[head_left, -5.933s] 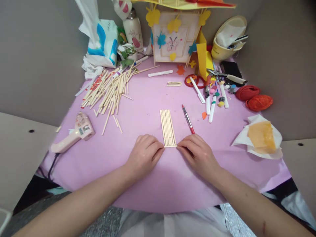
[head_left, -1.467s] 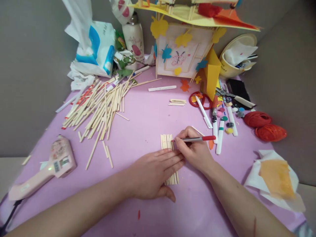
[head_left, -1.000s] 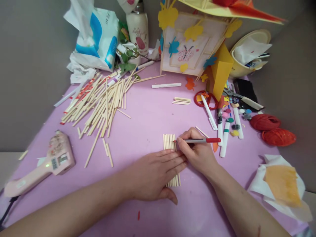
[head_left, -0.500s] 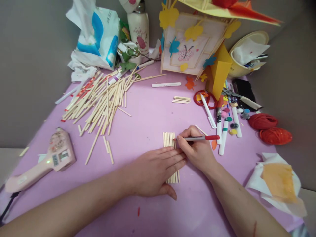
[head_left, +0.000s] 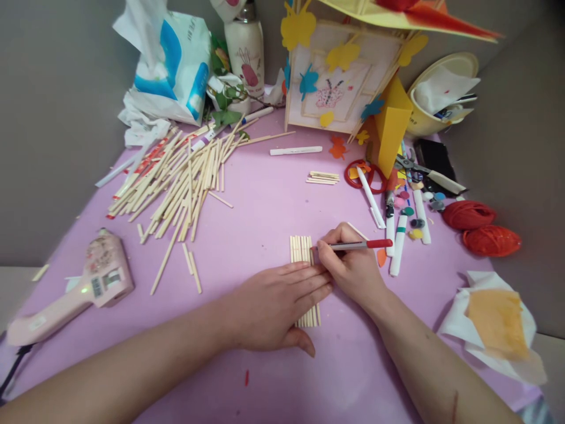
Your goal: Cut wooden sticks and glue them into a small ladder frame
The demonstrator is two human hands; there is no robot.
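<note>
Head view: left hand (head_left: pixel 276 303) flat, fingers extended over the row of sticks (head_left: pixel 301 248), mid-width towards the tabletop's (head_left: pixel 176 377) near edge; right hand (head_left: pixel 357 268) pinched round the red pen (head_left: pixel 359 245), tip at the row's right side. Probable fault: uneven palm pressure or sideways pen drag could skew loose sticks and misplace marks. Glue gun (head_left: pixel 106 277) near left edge; white markers (head_left: pixel 398 250) beyond right hand, limiting reach there.

Head view: worn on head; faces forward and down.
Coverage: whole table (head_left: pixel 273 218) top, near to far.
</note>
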